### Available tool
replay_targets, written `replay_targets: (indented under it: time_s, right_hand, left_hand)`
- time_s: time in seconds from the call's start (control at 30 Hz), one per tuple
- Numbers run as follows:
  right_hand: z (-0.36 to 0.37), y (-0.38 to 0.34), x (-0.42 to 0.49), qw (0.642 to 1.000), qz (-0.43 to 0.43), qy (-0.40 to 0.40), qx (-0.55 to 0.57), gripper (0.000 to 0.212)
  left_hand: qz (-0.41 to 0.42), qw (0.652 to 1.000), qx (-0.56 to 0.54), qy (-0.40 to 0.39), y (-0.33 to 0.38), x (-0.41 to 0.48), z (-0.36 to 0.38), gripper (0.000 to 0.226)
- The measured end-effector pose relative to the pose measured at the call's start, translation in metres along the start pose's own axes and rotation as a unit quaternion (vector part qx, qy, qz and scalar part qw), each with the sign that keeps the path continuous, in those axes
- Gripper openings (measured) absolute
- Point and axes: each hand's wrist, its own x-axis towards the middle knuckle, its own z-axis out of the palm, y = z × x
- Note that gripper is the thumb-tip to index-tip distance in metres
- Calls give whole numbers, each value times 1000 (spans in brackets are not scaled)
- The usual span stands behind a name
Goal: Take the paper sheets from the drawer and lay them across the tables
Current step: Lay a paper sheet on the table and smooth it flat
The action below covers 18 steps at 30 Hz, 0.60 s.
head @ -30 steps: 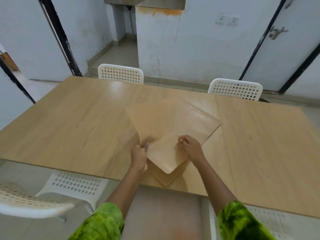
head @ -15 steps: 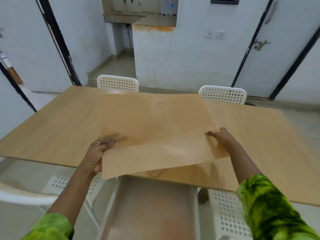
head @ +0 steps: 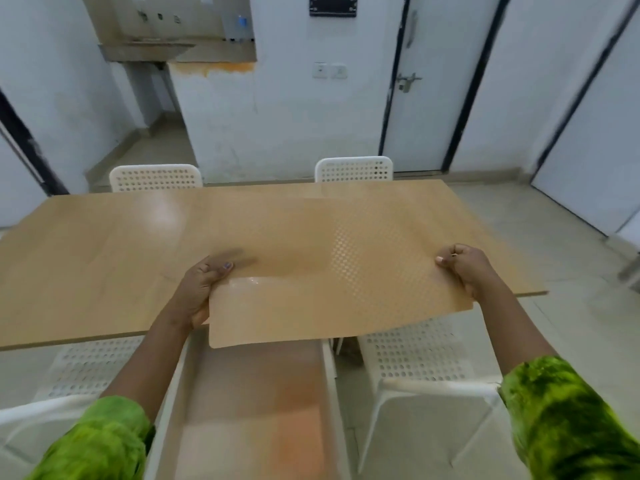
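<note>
No readable text, label, brand or number anywhere. Dark plaque [head: 332, 5] on far wall too blurred to read. Paper sheet [head: 322, 271] shows dot pattern only.

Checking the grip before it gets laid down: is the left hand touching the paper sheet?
Touching. In the head view the left hand pinches the paper sheet's left edge, thumb on top and palm at the edge.

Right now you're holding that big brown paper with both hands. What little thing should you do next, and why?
Probably lower the paper sheet forward until it lies flat on the table. The left hand and right hand each grip a side, so it is spread wide, but its near edge hangs off the table over the open drawer.
</note>
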Motion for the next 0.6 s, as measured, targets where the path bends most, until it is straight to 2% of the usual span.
replay_targets:
  time_s: [0.27,0.37,0.5,0.6]
  right_hand:
    - [-141,22,37,999,-16,41,-3,17]
    - [-180,28,60,998,-23,50,-4,20]
    - [-199,30,75,998,-26,59,16,26]
    - [-197,40,81,995,-48,79,35,18]
  left_hand:
    - [-11,999,25,-36,-36,45,136,30]
    - [-10,998,44,-48,-49,60,187,38]
    - [14,998,59,-3,-55,79,217,42]
    - [26,991,127,41,-58,85,225,37]
